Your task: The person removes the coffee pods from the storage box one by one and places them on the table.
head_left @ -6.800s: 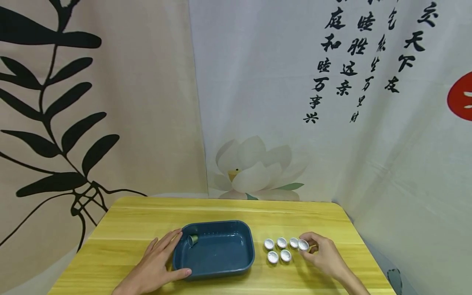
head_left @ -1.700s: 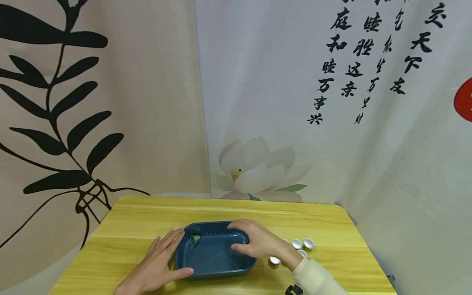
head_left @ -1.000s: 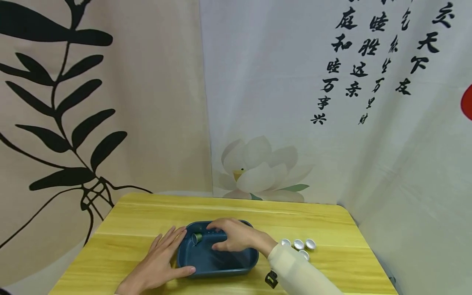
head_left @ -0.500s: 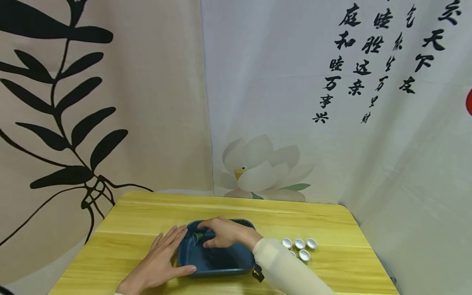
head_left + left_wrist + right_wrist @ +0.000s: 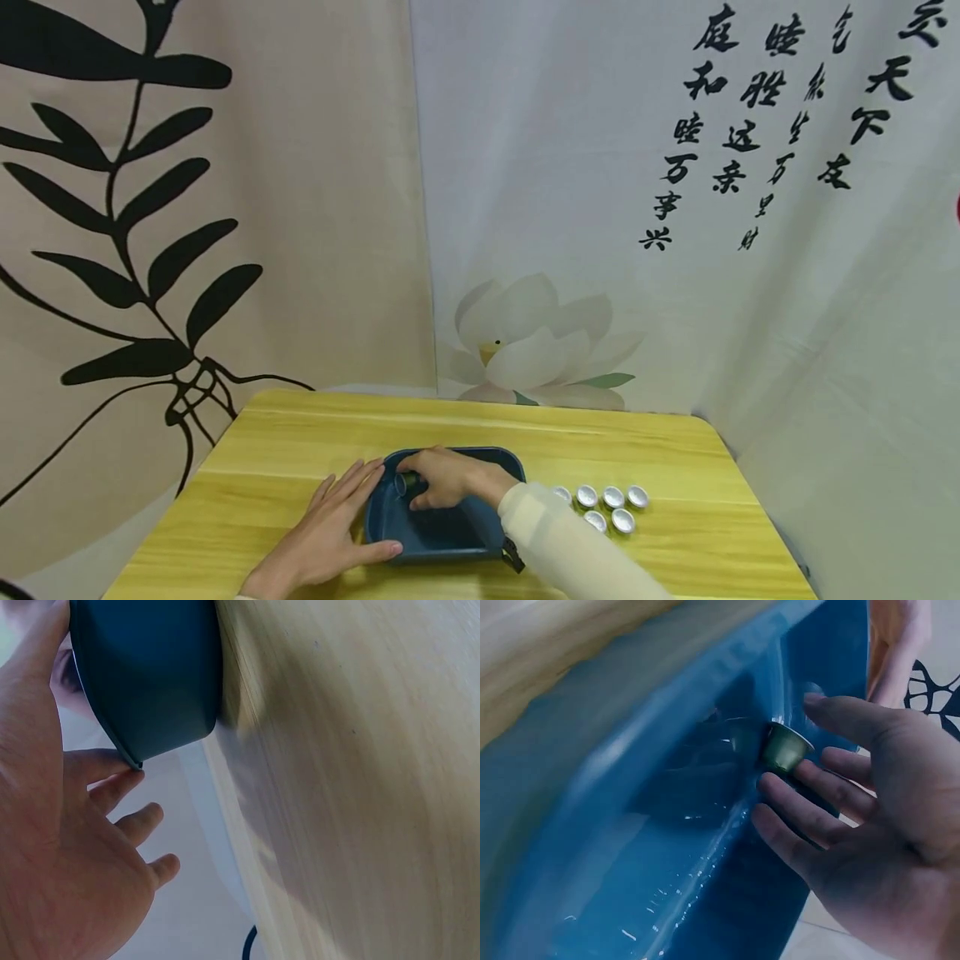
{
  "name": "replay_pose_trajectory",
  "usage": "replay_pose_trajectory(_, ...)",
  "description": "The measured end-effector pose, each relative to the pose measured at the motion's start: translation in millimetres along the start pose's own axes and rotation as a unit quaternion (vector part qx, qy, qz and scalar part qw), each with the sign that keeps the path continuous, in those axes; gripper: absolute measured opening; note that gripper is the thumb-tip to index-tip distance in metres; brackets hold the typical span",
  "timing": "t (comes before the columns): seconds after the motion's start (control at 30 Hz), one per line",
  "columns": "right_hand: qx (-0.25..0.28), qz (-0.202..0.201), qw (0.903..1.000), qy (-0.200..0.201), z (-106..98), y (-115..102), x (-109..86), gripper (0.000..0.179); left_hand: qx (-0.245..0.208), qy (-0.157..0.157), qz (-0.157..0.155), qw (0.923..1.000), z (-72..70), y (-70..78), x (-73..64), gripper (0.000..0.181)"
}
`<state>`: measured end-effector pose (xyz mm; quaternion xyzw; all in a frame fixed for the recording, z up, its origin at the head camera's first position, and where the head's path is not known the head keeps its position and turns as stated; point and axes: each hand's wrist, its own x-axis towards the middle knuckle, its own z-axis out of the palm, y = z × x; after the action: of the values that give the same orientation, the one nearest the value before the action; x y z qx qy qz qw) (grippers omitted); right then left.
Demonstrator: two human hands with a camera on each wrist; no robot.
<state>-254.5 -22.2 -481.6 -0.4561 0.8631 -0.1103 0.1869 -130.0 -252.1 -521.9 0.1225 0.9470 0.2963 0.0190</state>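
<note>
A small green coffee capsule [image 5: 784, 748] lies on its side in the blue rectangular tray [image 5: 450, 552], near the tray's left end. My right hand [image 5: 442, 478] reaches down into the tray over it. In the right wrist view, fingertips [image 5: 769, 784] are right beside the capsule while the thumb stands apart on the other side, not closed round it. Stretched along the tray's left end, my left hand [image 5: 324, 525] rests with thumb and fingers on the rim. The left wrist view shows its fingers [image 5: 112, 787] at the rim's corner.
Several coffee capsules [image 5: 612, 497] with silvery tops stand in two rows right of the tray, partly hidden by my right sleeve [image 5: 570, 542]. All this is on a yellow wooden table [image 5: 315, 425]. A printed cloth [image 5: 525, 167] hangs behind.
My right hand has moved left from the silvery capsules, across the tray, and down to the green capsule. A silvery capsule it held earlier now stands in the rows. The left hand keeps its place.
</note>
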Motion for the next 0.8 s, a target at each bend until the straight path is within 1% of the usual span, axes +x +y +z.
replay_pose_trajectory(0.17,-0.01,-0.001,0.9999,-0.003,5,-2,3.0,0.065,0.004,0.002,-0.001,1.0,0.4,0.7,0.7,0.118)
replay_pose_trajectory(0.33,-0.032,-0.017,0.9994,0.001,11,-2,5.8,0.064,0.007,0.006,0.001,1.0,-0.5,1.9,0.3,0.117)
replay_pose_trajectory(0.53,-0.051,-0.031,0.9982,0.001,14,-3,6.3,0.056,0.0,0.005,0.002,1.0,0.2,0.2,-0.1,0.116)
replay_pose_trajectory(0.8,-0.041,-0.028,0.9988,0.004,16,-1,7.0,0.042,-0.001,0.006,0.001,1.0,0.7,-1.6,0.5,0.115)
